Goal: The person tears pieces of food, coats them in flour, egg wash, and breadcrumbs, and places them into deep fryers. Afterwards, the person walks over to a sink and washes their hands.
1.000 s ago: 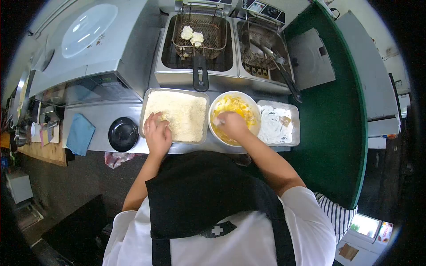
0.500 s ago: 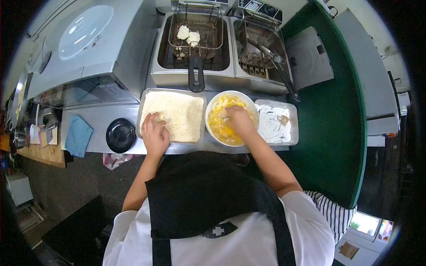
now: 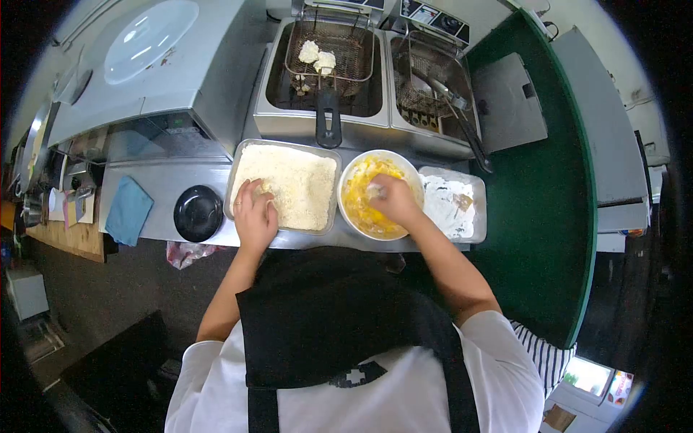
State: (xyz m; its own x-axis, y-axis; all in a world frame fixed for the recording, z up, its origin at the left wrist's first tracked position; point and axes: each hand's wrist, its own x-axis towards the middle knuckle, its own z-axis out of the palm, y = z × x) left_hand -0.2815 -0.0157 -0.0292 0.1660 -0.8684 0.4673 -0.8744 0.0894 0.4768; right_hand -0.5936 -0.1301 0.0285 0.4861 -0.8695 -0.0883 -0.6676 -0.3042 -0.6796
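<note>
My left hand (image 3: 255, 218) rests at the left side of a metal tray (image 3: 336, 180) of pale breadcrumbs (image 3: 296, 180). Its fingers are bent but apart, with the tips in the crumbs; a small pale lump beside them is hard to make out. Over a white bowl (image 3: 421, 182) of beaten egg (image 3: 359, 200), my right hand (image 3: 395, 200) has its fingers drawn together, tips down. A pale, egg-wet piece of food (image 3: 374, 191) shows between thumb and fingers, mostly hidden. To the right of the bowl lies a tray (image 3: 480, 224) of white flour (image 3: 444, 206).
Behind the trays stands a two-well fryer (image 3: 289, 123). One fry basket (image 3: 354, 54) holds white coated pieces (image 3: 325, 63); tongs (image 3: 437, 86) lie in the other. At left are a black bowl (image 3: 198, 213), a blue cloth (image 3: 128, 211) and a steel cabinet (image 3: 166, 79). A green partition (image 3: 534, 216) bounds the right.
My right hand has turned and lifted slightly in the egg, and the pale piece at its fingertips shows more. My left hand stays on the crumbs. The view has shifted slightly.
</note>
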